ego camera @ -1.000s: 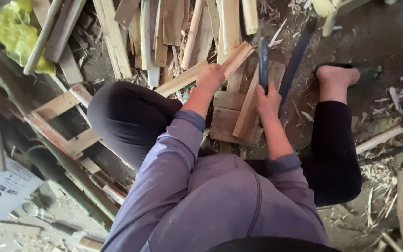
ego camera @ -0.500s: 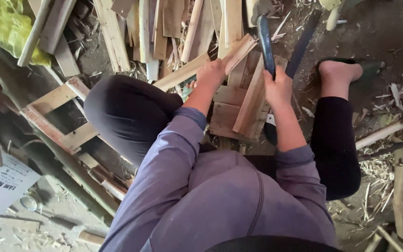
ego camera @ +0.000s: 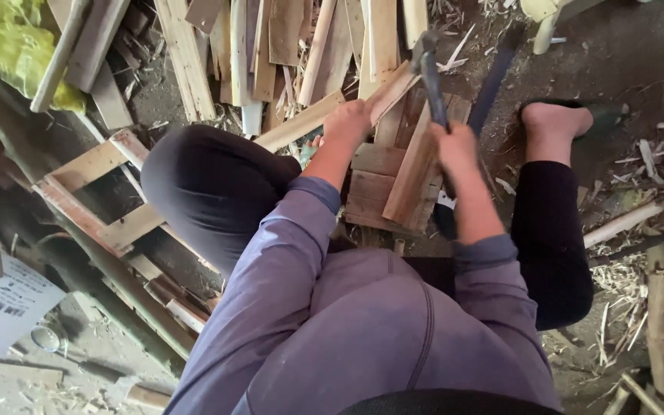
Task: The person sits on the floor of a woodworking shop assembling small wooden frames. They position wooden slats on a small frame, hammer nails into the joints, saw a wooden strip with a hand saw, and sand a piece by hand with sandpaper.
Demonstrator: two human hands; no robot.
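Observation:
I am squatting over a small wooden assembly (ego camera: pixel 378 184) made of short boards on the ground. My left hand (ego camera: pixel 347 121) grips a long pale wooden strip (ego camera: pixel 309 121) that lies across the assembly. Raised above the boards, my right hand (ego camera: pixel 455 150) is closed on the handle of a hammer (ego camera: pixel 426 65), whose dark metal head points up and away from me. A narrow slat (ego camera: pixel 413 173) leans on the assembly just under the right hand. My bare right foot (ego camera: pixel 551 123) rests in a dark sandal beside the boards.
A pile of wooden slats and offcuts (ego camera: pixel 270 46) lies ahead. A wooden frame (ego camera: pixel 94 192) sits at left by my knee, with a yellow-green bag (ego camera: pixel 9 38) at top left, a white printed bag (ego camera: pixel 1 311) at bottom left, and sticks and shavings (ego camera: pixel 655 253) at right.
My right hand has lifted the hammer a little higher and farther forward over the boards. My left hand stays on the strip.

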